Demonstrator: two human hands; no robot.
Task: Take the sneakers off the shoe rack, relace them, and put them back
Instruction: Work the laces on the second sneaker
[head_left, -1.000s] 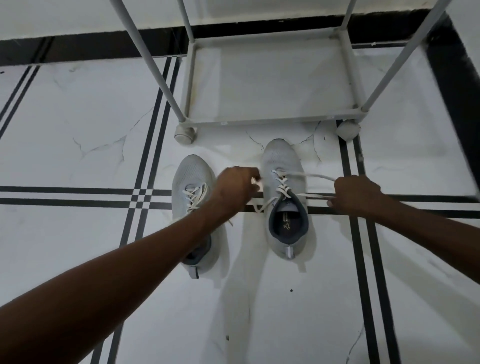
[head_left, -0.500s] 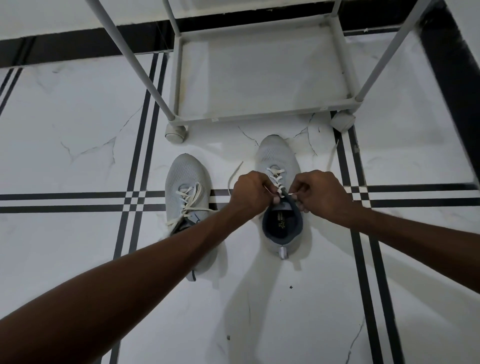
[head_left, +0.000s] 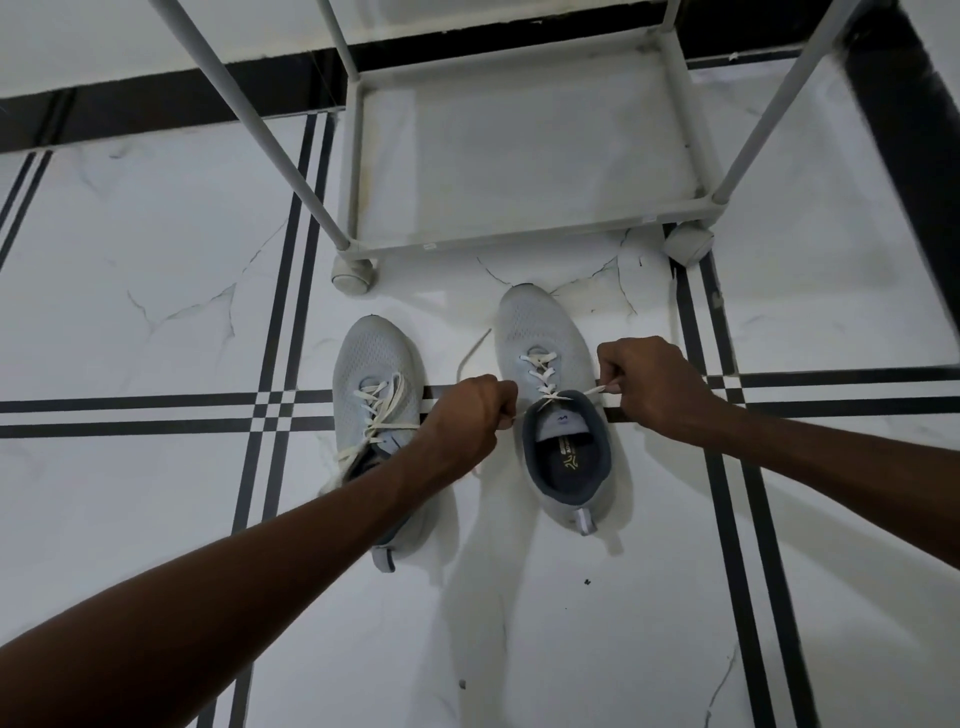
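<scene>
**Ana:** Head view, nearest first: both forearms reach forward over the white marble floor (head_left: 156, 322), and both sneakers are off the rack, side by side on it, toes pointing away.

**Ben:** What are the hands doing?

**Ana:** The left hand (head_left: 467, 415) is curled closed, pinching one end of the white lace (head_left: 540, 364) just left of the right sneaker (head_left: 550, 374). The right hand (head_left: 649, 384) is closed too, pinching the other end just right of the collar. The two ends run out sideways from the top crossing (they look taut, though the left one is thin and hard to follow).

**Ben:** So a snugging pull on the top eyelets?

**Ana:** That's my reading. To do it well I'd pull both ends evenly and level, so the tongue stays centred and the crossings lower down sit flat. The shoe isn't pinned by anything, so a lopsided tug could swing it across the tile. A loose tail also curves out beyond the left hand; best keep it clear of any knot.

**Ben:** And the other one?

**Ana:** The left sneaker (head_left: 374, 395) lies partly under the left forearm, laces threaded but slack and untied. It looks like it needs tightening next.

**Ben:** Farther out?

**Ana:** The shoe rack (head_left: 358, 156) stands just beyond the toes, its bottom shelf bare.
</scene>
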